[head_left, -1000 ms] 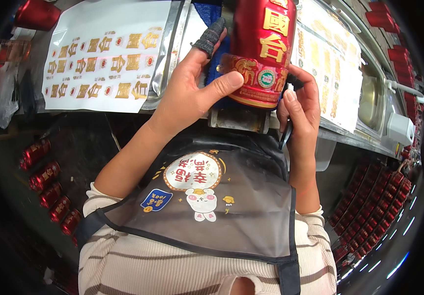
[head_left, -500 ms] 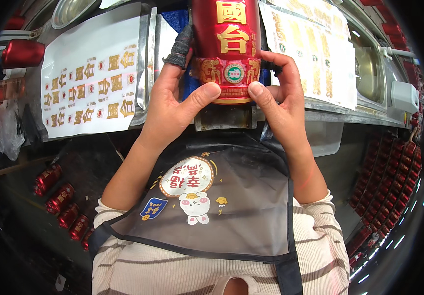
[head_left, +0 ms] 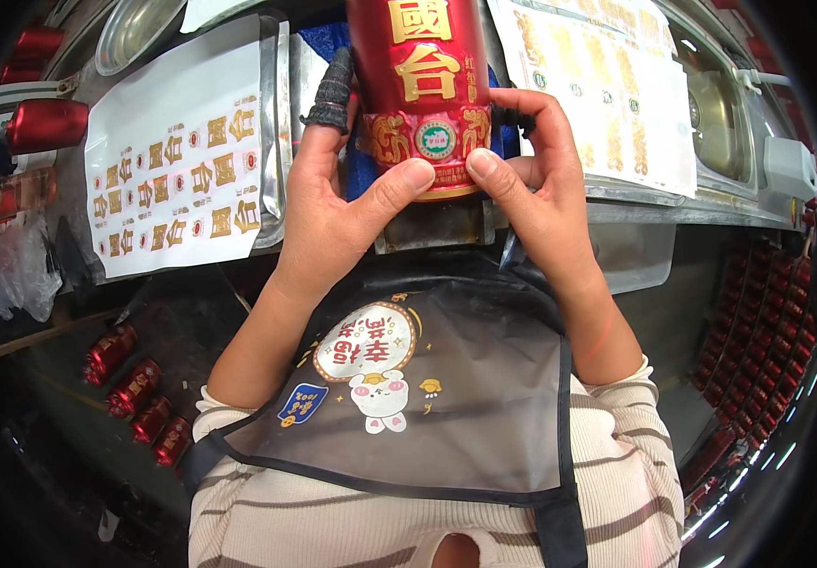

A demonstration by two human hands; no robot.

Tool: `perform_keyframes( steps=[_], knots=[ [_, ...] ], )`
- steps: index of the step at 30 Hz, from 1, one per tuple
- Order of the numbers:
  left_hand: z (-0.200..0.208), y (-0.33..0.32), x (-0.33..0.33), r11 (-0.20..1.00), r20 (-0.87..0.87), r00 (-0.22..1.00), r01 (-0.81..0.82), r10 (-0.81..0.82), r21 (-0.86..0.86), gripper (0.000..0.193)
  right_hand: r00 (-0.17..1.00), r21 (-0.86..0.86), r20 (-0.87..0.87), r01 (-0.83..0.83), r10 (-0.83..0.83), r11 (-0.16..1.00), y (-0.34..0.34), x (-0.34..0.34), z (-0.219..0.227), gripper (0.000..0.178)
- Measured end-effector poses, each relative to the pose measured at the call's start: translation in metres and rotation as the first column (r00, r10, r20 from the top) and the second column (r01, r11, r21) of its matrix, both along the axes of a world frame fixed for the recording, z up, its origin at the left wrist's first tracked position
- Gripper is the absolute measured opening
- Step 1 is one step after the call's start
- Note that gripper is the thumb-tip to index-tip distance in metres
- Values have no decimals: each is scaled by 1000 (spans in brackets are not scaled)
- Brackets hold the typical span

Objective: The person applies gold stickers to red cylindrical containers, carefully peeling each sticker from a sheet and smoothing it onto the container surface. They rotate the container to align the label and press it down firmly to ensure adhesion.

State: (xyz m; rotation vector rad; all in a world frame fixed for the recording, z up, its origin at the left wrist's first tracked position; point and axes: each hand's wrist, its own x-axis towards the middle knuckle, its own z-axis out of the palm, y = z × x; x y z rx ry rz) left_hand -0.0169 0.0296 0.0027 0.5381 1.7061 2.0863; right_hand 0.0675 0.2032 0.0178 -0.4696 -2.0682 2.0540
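A glossy red bottle [head_left: 418, 71] with raised gold characters lies before me at the top middle, its base toward me. Around its lower band, with gold ornament and a round green-and-white emblem, both my hands are closed. My left hand [head_left: 344, 194] grips the left side, thumb on the front near the base; dark wrapping covers a finger. My right hand [head_left: 541, 189] holds the right side, its thumb pressed by the lower edge; a dark cover shows on a fingertip. Under the bottle are a blue cloth [head_left: 325, 40] and a metal support [head_left: 427, 231].
Left of the bottle lies a white sheet of gold character stickers [head_left: 176, 114] on a metal tray. Sheets of gold decals [head_left: 598, 95] lie on the right beside a metal basin [head_left: 719, 133]. Red bottles stand low left [head_left: 134, 388] and in rows at right [head_left: 759, 331].
The view has shifted slightly, so most things sit a little differently in the picture. Both hands keep their hold on the bottle, which appears slightly more tilted, with its top further left.
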Motion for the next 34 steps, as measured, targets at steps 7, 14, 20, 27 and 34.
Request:
perform_keyframes(
  steps=[7, 14, 20, 27, 34],
  knots=[
    [1, 2, 0, 1000, 22, 1000, -12, 12, 7, 71, 999, -185, -49, 10, -19, 983, 0, -3, 0, 50],
    [1, -1, -2, 999, 40, 999, 16, -18, 37, 73, 997, -128, -30, -69, 66, 989, 8, 2, 1, 48],
    [-7, -15, -3, 995, 104, 994, -28, 18, 92, 57, 1000, -80, -19, -8, 6, 997, 1, -1, 4, 45],
    [-11, -11, 10, 996, 12, 1000, -4, 3, 88, 71, 1000, 0, 27, 11, -11, 1000, -2, -1, 1, 62],
    [-7, -11, 6, 999, 9, 999, 40, -41, 34, 68, 997, 2, 70, -39, 39, 999, 2, 1, 9, 64]
  ],
)
